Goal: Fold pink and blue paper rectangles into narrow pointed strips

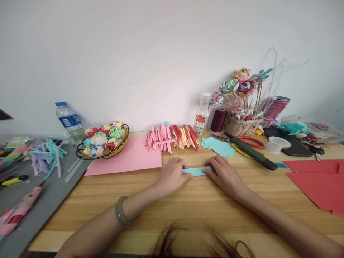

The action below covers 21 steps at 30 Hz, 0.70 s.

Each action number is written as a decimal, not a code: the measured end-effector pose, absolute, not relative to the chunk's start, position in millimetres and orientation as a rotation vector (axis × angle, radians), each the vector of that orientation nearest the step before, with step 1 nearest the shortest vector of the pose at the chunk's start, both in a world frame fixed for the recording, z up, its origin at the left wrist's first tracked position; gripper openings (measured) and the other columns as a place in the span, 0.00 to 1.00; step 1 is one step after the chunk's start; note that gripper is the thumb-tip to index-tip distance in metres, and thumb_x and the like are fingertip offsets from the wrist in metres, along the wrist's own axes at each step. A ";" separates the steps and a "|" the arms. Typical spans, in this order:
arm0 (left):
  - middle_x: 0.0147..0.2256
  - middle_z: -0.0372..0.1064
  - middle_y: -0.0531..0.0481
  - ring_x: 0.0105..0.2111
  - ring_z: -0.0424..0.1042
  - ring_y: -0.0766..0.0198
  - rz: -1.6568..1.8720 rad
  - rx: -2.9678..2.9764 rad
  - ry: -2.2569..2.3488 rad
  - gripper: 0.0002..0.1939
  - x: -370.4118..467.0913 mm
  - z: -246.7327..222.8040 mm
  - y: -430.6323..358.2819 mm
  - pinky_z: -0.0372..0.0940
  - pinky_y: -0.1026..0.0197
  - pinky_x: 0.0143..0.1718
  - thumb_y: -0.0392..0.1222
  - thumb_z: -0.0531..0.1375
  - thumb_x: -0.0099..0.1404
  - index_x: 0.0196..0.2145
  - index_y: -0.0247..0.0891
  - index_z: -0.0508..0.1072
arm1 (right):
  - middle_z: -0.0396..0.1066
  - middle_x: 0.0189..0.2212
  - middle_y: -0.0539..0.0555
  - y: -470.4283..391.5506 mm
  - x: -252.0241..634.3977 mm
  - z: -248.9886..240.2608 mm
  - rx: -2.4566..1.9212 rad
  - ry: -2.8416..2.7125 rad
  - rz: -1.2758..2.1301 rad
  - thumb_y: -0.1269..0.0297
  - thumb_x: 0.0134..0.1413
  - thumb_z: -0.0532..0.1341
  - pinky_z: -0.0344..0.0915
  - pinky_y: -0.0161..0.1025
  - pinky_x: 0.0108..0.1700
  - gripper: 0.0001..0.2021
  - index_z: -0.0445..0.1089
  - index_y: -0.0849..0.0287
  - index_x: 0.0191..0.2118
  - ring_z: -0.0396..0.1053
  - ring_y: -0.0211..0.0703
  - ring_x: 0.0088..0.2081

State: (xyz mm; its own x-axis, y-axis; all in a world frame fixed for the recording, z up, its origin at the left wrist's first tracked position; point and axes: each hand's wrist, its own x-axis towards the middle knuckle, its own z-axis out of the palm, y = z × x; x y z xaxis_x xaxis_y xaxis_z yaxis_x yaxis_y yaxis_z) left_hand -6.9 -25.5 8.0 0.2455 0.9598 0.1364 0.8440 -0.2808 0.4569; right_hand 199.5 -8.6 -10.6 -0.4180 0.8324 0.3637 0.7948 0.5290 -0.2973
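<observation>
A narrow light-blue strip of paper [196, 171] lies level just over the wooden table, between my two hands. My left hand [173, 173] pinches its left end between thumb and fingers, a green bangle [123, 212] on that wrist. At the other end, my right hand [221, 173] has thumb and fingers closed on the paper. Fingers cover both ends of the strip. Just beyond my right hand are several loose light-blue paper pieces [219, 146]. Behind my left hand stands a row of folded pink, red and yellow paper pieces [172, 138].
Pink paper sheets [134, 154] lie under a basket [115, 153] of paper flowers. Scissors and pliers [254, 154] rest at right, near red paper [319, 186]. A bottle [202, 116], thread spool [218, 121] and flower pot [242, 127] stand by the wall. A glue gun [23, 208] lies left.
</observation>
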 end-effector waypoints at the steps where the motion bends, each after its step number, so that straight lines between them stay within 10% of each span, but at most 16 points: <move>1: 0.33 0.67 0.50 0.38 0.65 0.57 0.568 2.227 1.673 0.12 -7.2 7.8 -25.5 0.60 0.58 0.35 0.44 0.65 0.52 0.30 0.37 0.68 | 0.66 0.37 0.56 -8.7 199.6 -10.2 -1.323 -2.310 0.098 0.62 0.54 0.57 0.63 0.47 0.41 0.06 0.65 0.58 0.36 0.63 0.49 0.40; 21: 0.21 0.69 0.53 0.25 0.69 0.66 1.106 1.200 1.212 0.13 -12.8 -4.0 -6.8 0.63 0.64 0.29 0.44 0.66 0.48 0.28 0.33 0.71 | 0.67 0.21 0.48 9.1 189.6 15.0 -1.223 -1.949 1.041 0.50 0.48 0.58 0.59 0.36 0.29 0.15 0.68 0.58 0.28 0.64 0.39 0.26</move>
State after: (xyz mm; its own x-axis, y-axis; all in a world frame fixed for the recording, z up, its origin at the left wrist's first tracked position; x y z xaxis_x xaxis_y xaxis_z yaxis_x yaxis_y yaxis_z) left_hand -12.8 -6.8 -4.0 0.0585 0.9959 -0.0691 0.0217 0.0679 0.9975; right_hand 189.6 9.1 15.0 -0.3900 0.9170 0.0837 0.4406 0.2657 -0.8575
